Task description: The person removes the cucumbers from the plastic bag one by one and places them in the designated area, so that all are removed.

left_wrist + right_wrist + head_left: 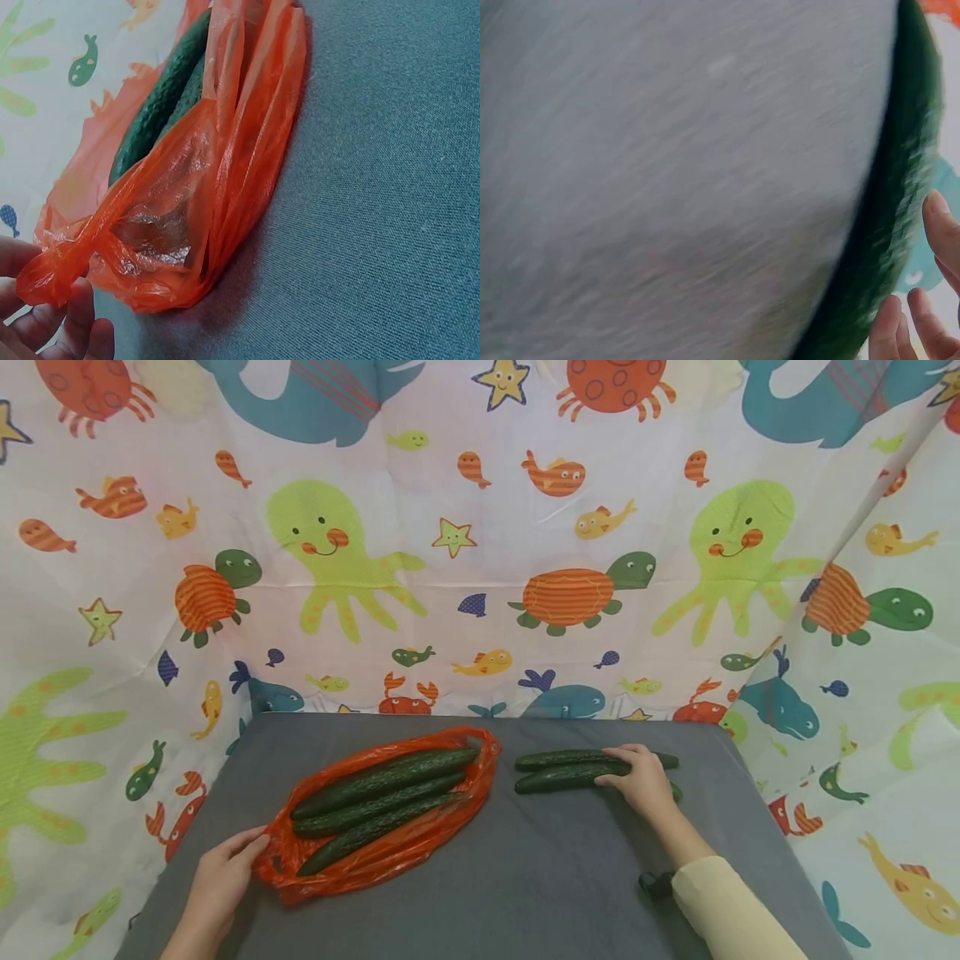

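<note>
While three cucumbers [381,802] lie in the red bag [408,845] whose end your left hand [222,872] pinches, your right hand [645,779] spreads loosely over two more cucumbers [558,778] lying side by side on the grey worktop [525,881].

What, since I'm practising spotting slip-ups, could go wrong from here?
The left hand pinches one end of the thin bag, so a hard tug might tear it, or shift the three cucumbers lying loosely in it. The two cucumbers at the right hand are long and rounded, lying side by side with nothing visible propping them; an uneven push could perhaps roll one.
</note>
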The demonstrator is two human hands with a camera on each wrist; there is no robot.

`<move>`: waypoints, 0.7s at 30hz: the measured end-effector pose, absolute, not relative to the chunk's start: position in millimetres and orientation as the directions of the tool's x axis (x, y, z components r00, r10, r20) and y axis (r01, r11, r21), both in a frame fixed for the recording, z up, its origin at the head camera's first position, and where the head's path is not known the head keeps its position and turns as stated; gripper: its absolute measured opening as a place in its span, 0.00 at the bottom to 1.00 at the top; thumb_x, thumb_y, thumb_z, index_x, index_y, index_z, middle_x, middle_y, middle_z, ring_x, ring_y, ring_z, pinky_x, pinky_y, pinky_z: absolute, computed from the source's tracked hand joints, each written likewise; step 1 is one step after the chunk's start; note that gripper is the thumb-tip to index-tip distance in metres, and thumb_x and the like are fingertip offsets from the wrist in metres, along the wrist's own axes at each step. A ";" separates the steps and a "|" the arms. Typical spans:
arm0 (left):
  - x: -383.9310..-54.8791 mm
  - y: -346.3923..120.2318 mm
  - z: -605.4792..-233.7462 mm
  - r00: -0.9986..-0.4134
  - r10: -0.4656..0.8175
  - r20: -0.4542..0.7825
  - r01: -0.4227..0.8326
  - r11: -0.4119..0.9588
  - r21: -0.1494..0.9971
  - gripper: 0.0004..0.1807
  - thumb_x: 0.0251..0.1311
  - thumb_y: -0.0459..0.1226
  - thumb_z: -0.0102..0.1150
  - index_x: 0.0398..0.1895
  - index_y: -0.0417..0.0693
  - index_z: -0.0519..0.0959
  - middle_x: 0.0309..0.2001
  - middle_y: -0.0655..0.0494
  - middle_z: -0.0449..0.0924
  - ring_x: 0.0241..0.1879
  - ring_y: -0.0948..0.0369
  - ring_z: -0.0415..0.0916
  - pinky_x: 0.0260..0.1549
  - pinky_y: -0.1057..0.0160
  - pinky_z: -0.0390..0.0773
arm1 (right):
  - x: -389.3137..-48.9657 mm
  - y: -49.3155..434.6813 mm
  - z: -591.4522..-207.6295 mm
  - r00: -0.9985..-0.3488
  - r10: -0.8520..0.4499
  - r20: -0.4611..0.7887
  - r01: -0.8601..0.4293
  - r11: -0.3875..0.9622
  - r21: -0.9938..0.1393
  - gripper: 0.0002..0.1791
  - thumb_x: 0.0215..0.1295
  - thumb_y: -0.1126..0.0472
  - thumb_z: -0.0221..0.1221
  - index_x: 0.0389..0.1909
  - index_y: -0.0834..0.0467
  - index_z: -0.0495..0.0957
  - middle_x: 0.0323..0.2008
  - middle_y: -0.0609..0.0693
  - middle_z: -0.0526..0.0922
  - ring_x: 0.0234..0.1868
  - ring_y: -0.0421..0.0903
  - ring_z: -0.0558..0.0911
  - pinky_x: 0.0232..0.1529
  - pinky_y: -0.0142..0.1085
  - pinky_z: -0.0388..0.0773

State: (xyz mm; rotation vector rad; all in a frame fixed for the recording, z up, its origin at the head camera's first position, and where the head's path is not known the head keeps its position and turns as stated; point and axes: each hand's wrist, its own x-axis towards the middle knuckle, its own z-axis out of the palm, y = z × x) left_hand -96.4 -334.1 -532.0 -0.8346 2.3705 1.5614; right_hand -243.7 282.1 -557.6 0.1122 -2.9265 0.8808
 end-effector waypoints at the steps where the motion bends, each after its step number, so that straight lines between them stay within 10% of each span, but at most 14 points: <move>1: -96.6 -334.1 -531.7 -0.826 -0.354 -0.439 -0.543 0.289 0.788 0.38 0.75 0.58 0.45 0.74 0.36 0.64 0.74 0.32 0.58 0.71 0.38 0.58 0.68 0.37 0.64 | -244.6 280.0 -554.2 -0.994 -0.053 0.100 -0.100 0.821 -0.562 0.33 0.53 0.52 0.76 0.61 0.55 0.81 0.63 0.66 0.74 0.64 0.68 0.71 0.60 0.64 0.71; 21: -96.6 -329.1 -529.2 -0.822 -0.369 -0.435 -0.545 0.285 0.788 0.36 0.75 0.56 0.46 0.73 0.37 0.66 0.73 0.33 0.61 0.71 0.40 0.59 0.66 0.37 0.65 | -241.2 242.4 -524.7 -0.986 -0.091 0.142 -0.164 0.712 -0.683 0.33 0.54 0.50 0.75 0.62 0.54 0.81 0.65 0.60 0.74 0.64 0.62 0.75 0.60 0.60 0.74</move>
